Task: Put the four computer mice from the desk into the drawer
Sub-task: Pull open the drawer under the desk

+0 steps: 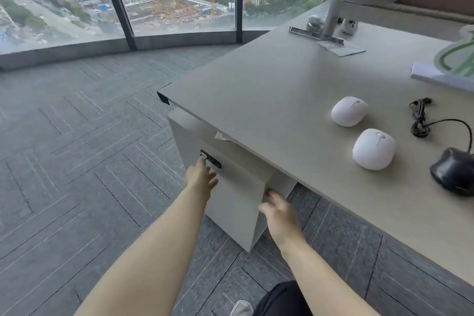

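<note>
Two white round mice lie on the beige desk (256,90): the far white mouse (349,111) and the near white mouse (373,149). A black corded mouse (455,171) sits at the right edge, its cable (420,118) bundled behind it. Below the desk's corner hangs the grey drawer unit (236,202) with a black lock (210,159). My left hand (201,177) rests on the drawer front just below the lock, fingers apart. My right hand (280,215) touches the front's right edge, fingers curled around it. The drawer looks slightly out.
A monitor stand (331,18) and papers (341,47) stand at the desk's back. A green and white object (456,59) lies at the right. Grey carpet (77,161) stretches to tall windows on the left. My knee and a shoe show at the bottom.
</note>
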Demonstrator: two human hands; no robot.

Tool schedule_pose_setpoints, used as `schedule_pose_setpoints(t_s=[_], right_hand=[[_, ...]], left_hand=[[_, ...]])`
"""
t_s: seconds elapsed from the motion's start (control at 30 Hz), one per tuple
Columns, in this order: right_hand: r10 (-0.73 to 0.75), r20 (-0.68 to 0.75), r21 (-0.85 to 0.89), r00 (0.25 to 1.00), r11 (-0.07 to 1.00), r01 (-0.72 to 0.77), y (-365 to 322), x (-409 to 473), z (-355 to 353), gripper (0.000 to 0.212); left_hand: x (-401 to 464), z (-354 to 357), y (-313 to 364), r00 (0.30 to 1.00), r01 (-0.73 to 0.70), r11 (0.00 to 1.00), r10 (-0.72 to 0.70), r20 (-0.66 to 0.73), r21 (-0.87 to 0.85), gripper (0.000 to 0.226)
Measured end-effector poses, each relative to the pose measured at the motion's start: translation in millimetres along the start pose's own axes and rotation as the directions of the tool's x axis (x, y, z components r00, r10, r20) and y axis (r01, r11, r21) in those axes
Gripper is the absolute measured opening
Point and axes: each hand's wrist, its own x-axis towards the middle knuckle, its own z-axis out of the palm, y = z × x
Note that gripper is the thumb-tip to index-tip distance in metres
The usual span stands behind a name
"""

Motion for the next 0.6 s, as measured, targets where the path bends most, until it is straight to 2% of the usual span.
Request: schedule_pose_setpoints(t_s=[0.17, 0.23, 0.3, 0.43, 0.6], right_hand=[[-0.033, -0.066, -0.034, 0.997, 0.999, 0.03, 8, 12, 6, 0.053], [-0.043, -0.088, -0.047, 0.995, 0.998, 0.039, 8, 12, 8, 0.048], [-0.047, -0.083, -0.044, 0.995, 0.998, 0.044, 6, 9, 10, 0.044], [-0.081, -0.048, -0.068, 0.996, 0.995, 0.078, 14, -3, 16, 0.049], [-0.121, 0.053, -0.103, 0.991, 0.987, 0.126, 25, -39, 25, 0.04]], left_hand=[[17, 13, 5, 0.997, -0.049, 0.999, 0.05, -0.056, 0.012, 0.019], [21, 16, 6, 0.994, -0.072, 0.997, 0.073, -0.082, 0.015, 0.013], [23, 16, 4, 0.992, -0.089, 0.996, 0.09, -0.092, 0.015, 0.013], [16, 3, 1, 0.987, -0.105, 0.994, 0.105, -0.125, 0.004, 0.015], [-9, -52, -9, 0.985, -0.114, 0.993, 0.109, -0.131, -0.029, 0.018]])
